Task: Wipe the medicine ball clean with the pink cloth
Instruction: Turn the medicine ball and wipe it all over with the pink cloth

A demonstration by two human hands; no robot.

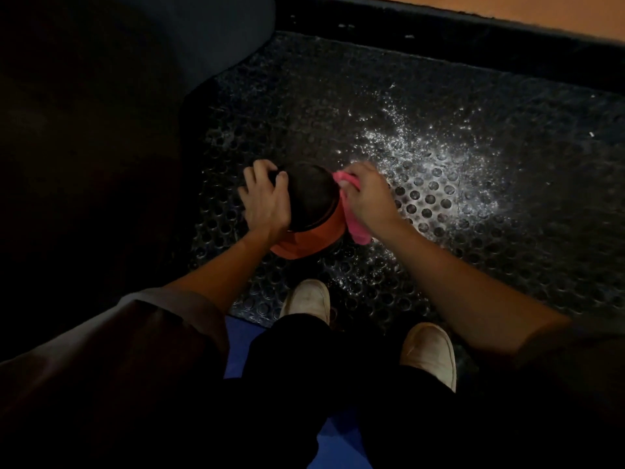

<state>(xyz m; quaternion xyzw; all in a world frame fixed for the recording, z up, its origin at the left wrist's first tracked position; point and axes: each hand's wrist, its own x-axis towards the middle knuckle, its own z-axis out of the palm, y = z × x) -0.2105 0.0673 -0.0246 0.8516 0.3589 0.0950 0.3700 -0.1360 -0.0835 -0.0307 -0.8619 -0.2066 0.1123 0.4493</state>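
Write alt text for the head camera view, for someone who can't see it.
In dim light, a person's left hand holds a round black and orange medicine ball on a perforated black rubber mat while the right hand grips a pink cloth against its right side. White specks glint on the mat beside them; two pale shoes show below.

"What is on the ground?"
"A black mat [439,106] with round dots all over. The ball [314,198] sits on it, mid frame."
"And the shiny bits?"
"White specks [422,147], right of the ball. The left shoe [306,299] and right shoe [431,350] stand lower down, by a blue pad [240,336]."
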